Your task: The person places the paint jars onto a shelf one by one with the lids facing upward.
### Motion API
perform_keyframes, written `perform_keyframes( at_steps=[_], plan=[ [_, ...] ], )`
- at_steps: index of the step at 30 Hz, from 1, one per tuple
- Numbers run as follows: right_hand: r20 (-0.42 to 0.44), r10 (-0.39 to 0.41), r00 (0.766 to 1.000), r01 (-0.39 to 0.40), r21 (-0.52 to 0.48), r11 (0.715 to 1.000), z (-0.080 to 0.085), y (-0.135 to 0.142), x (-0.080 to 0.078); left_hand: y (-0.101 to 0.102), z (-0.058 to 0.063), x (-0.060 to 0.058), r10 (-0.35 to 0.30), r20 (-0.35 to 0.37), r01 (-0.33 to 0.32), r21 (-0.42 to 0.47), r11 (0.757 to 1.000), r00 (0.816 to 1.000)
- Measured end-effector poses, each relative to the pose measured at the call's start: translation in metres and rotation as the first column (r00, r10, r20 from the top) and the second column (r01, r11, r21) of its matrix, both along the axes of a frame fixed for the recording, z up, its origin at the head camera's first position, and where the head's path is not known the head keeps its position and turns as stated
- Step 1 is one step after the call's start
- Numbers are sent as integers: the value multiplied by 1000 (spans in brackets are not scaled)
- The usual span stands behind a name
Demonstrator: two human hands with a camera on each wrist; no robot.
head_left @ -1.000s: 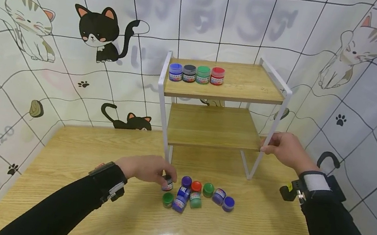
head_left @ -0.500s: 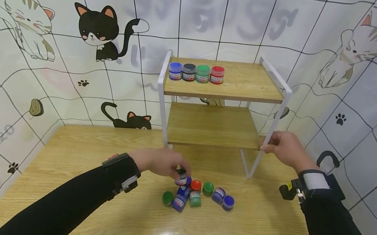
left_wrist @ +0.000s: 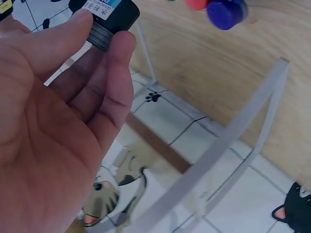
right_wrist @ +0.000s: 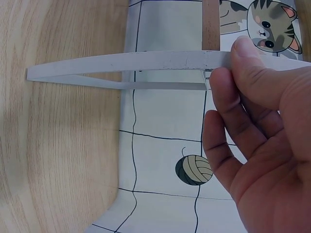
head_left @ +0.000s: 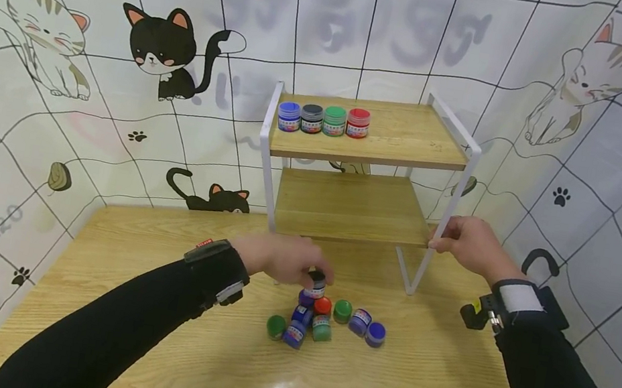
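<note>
My left hand (head_left: pixel 284 257) pinches a small black-lidded paint jar (head_left: pixel 317 286) between thumb and fingers, above the loose jars and in front of the rack. In the left wrist view the jar (left_wrist: pixel 109 17) is tilted, its pale label facing the camera. My right hand (head_left: pixel 467 243) grips the white metal frame (right_wrist: pixel 121 62) at the right side of the two-tier wooden rack, level with the lower shelf (head_left: pixel 354 208). Four-in-a-row style, several jars stand on the upper shelf (head_left: pixel 418 136): blue (head_left: pixel 289 116), black (head_left: pixel 311 119), green (head_left: pixel 334 122) and red (head_left: pixel 357 123).
Several loose jars lie on the wooden table (head_left: pixel 188 351) below my left hand, among them a red-lidded one (head_left: pixel 322 305), a green-lidded one (head_left: pixel 275 327) and a blue one (head_left: pixel 376 334). A cat-patterned cloth (head_left: pixel 254 15) hangs behind the rack.
My left hand has lifted the black-lidded jar from the left of the loose jars and carried it right and up toward the rack. My right hand keeps its place on the frame.
</note>
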State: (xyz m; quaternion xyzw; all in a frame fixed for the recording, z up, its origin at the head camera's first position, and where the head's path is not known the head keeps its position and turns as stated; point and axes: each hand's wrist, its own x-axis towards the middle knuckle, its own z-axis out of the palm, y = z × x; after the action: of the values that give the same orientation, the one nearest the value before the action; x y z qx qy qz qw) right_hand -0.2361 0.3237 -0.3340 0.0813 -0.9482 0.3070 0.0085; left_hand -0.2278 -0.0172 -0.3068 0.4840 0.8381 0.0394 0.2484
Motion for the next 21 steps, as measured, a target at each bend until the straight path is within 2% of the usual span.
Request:
perform_keyframes(
  at_steps=[4,13,21],
  plan=[
    [0,-1,1000,1,4,1000,1,-1,1,10,11,0,-26,-14,26,0,1000,1000],
    [4,-10,1000,10,8,1000,1,0,2,27,46,2,-70,-59,72,32,997,996],
    [-9,-1,1000,1,19,1000,1,0,1,34,74,4,-44,-112,49,38,998,993]
  ],
)
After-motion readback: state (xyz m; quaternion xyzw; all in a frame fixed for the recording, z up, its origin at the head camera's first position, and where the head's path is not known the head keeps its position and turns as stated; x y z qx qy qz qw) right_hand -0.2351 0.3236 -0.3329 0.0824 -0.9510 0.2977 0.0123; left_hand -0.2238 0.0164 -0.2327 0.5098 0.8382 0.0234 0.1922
